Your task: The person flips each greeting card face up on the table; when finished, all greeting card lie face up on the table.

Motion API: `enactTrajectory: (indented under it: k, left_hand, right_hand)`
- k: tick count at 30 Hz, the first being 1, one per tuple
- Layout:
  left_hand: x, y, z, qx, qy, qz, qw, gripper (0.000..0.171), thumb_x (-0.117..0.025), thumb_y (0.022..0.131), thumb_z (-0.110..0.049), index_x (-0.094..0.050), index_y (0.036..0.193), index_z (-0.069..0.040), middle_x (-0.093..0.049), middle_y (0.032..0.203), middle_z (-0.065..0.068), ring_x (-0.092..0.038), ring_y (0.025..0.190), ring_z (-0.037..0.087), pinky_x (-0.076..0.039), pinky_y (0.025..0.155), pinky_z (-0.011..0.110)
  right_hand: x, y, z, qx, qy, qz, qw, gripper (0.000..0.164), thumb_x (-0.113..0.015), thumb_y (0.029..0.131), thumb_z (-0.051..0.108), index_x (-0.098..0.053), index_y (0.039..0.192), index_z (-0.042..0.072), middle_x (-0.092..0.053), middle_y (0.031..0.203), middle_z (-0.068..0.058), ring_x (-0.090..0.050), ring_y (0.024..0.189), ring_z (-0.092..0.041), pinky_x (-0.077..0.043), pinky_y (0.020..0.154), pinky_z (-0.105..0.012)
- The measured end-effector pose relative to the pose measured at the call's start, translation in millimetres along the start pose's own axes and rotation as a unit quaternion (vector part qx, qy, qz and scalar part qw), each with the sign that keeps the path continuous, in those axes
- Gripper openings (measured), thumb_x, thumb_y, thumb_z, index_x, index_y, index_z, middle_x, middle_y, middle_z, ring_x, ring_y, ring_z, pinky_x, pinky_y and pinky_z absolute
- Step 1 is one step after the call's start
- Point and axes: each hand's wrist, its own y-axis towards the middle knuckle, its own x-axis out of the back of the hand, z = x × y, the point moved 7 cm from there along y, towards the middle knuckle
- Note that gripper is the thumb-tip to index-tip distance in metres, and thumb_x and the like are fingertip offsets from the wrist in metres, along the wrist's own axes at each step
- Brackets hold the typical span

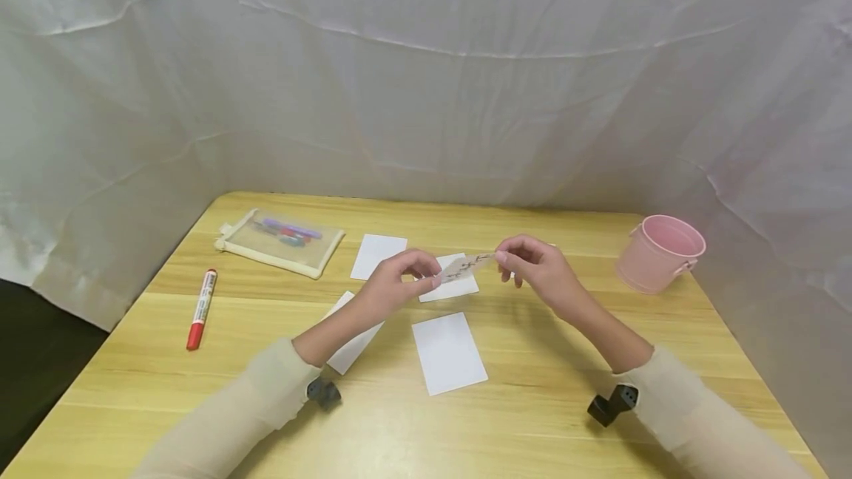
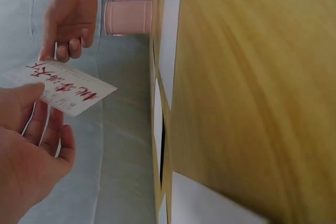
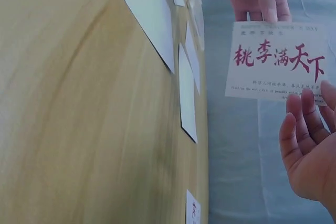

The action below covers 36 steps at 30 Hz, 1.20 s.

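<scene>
A white card (image 1: 464, 267) with red brush-style Chinese characters is held up above the table between both hands. My left hand (image 1: 396, 281) pinches its left edge between thumb and fingers. At the opposite edge, my right hand (image 1: 542, 273) pinches it with thumb and fingertips. The right wrist view shows the lettered face of the card (image 3: 275, 61) almost squarely, with smaller printed lines above and below the characters. Below the hands several blank-faced white cards lie on the tabletop, among them a front card (image 1: 450, 355) and one partly behind the left forearm (image 1: 333, 331).
A clear zip pouch (image 1: 279, 242) with pens inside lies at the back left, near a red-capped marker (image 1: 203, 309). At the right stands a pink bucket (image 1: 648, 265). Another card (image 3: 192, 208) with red characters lies near the right hand. Grey cloth (image 1: 426, 94) hangs behind the table.
</scene>
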Motion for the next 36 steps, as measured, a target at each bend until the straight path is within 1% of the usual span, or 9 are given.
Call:
enactTrajectory:
  k: [4, 8, 11, 13, 16, 23, 28, 33, 36]
  left_hand:
    - [0.4, 1.2, 3.1, 0.010, -0.007, -0.011, 0.9999, 0.009, -0.069, 0.096, -0.018, -0.067, 0.104, -0.014, -0.069, 0.098, 0.001, -0.063, 0.094, 0.018, -0.052, 0.090, 0.046]
    - [-0.8, 8.4, 5.3, 0.031, -0.017, -0.008, 0.9994, 0.009, -0.069, 0.095, -0.015, -0.067, 0.104, -0.012, -0.069, 0.096, 0.003, -0.064, 0.091, 0.017, -0.054, 0.086, 0.039]
    - [-10.5, 18.9, 5.8, 0.047, -0.022, 0.022, 0.9984, 0.011, -0.069, 0.094, -0.014, -0.068, 0.104, -0.011, -0.069, 0.099, 0.003, -0.065, 0.090, 0.016, -0.055, 0.080, 0.032]
    - [-22.2, 27.0, 5.3, 0.052, -0.023, 0.055, 0.9968, 0.011, -0.069, 0.094, -0.014, -0.069, 0.104, -0.012, -0.069, 0.101, 0.003, -0.065, 0.090, 0.015, -0.055, 0.078, 0.029]
    - [-41.7, 38.0, 3.2, 0.051, -0.033, 0.103, 0.9928, 0.013, -0.068, 0.094, -0.014, -0.069, 0.107, -0.010, -0.068, 0.104, 0.004, -0.065, 0.090, 0.013, -0.055, 0.078, 0.026]
    - [-68.6, 55.7, 8.0, 0.058, -0.031, 0.126, 0.9898, 0.017, -0.069, 0.094, -0.014, -0.070, 0.111, -0.010, -0.068, 0.103, 0.003, -0.063, 0.089, 0.014, -0.052, 0.077, 0.025]
    - [-92.4, 69.3, 16.9, 0.066, 0.010, 0.149, 0.9866, 0.017, -0.071, 0.094, -0.016, -0.070, 0.110, -0.013, -0.067, 0.102, 0.000, -0.061, 0.088, 0.013, -0.054, 0.076, 0.027]
    - [-124.8, 84.7, 26.8, 0.076, 0.041, 0.191, 0.9779, 0.019, -0.070, 0.095, -0.014, -0.070, 0.114, -0.012, -0.066, 0.099, -0.002, -0.061, 0.082, 0.009, -0.056, 0.069, 0.024]
    - [-139.3, 94.1, 27.1, 0.058, 0.095, 0.207, 0.9719, 0.019, -0.069, 0.096, -0.016, -0.070, 0.115, -0.012, -0.066, 0.096, -0.005, -0.058, 0.081, 0.007, -0.050, 0.070, 0.019]
  right_hand:
    - [0.9, -2.1, -1.9, -0.008, -0.011, -0.004, 1.000, 0.028, -0.065, 0.099, 0.032, -0.065, 0.112, 0.007, -0.063, 0.087, -0.017, -0.060, 0.073, -0.028, -0.053, 0.061, -0.033]
    - [7.9, -4.0, 6.4, 0.023, -0.095, -0.028, 0.995, 0.027, -0.064, 0.100, 0.030, -0.067, 0.118, 0.010, -0.064, 0.094, -0.006, -0.057, 0.078, -0.019, -0.051, 0.063, -0.026]
    - [10.0, -6.0, 17.5, 0.059, -0.156, -0.032, 0.986, 0.030, -0.068, 0.098, 0.028, -0.067, 0.125, 0.013, -0.067, 0.104, -0.001, -0.060, 0.089, -0.016, -0.053, 0.072, -0.023]
    - [7.3, -8.3, 23.0, 0.078, -0.175, -0.010, 0.981, 0.033, -0.069, 0.097, 0.024, -0.066, 0.128, 0.013, -0.069, 0.106, -0.002, -0.062, 0.094, -0.015, -0.054, 0.078, -0.024]
    - [5.4, -13.1, 23.0, 0.078, -0.190, 0.018, 0.978, 0.032, -0.070, 0.096, 0.019, -0.068, 0.127, 0.011, -0.072, 0.105, -0.004, -0.065, 0.088, -0.016, -0.056, 0.075, -0.026]
    - [40.1, -27.2, -8.0, -0.016, -0.178, -0.023, 0.984, 0.028, -0.071, 0.096, 0.022, -0.070, 0.120, 0.010, -0.072, 0.110, -0.012, -0.065, 0.091, -0.008, -0.054, 0.077, -0.020]
    - [62.9, -40.6, -37.8, -0.070, -0.130, -0.023, 0.989, 0.035, -0.071, 0.095, 0.019, -0.064, 0.123, -0.001, -0.072, 0.110, -0.022, -0.068, 0.088, -0.006, -0.059, 0.076, -0.026]
    - [79.6, -50.5, -69.8, -0.111, -0.133, -0.019, 0.985, 0.033, -0.070, 0.095, 0.015, -0.064, 0.120, -0.005, -0.072, 0.104, -0.022, -0.067, 0.081, -0.010, -0.059, 0.068, -0.031]
    - [88.7, -53.0, -82.8, -0.115, -0.169, -0.022, 0.979, 0.028, -0.070, 0.094, 0.014, -0.066, 0.116, -0.004, -0.072, 0.098, -0.018, -0.064, 0.076, -0.014, -0.055, 0.062, -0.031]
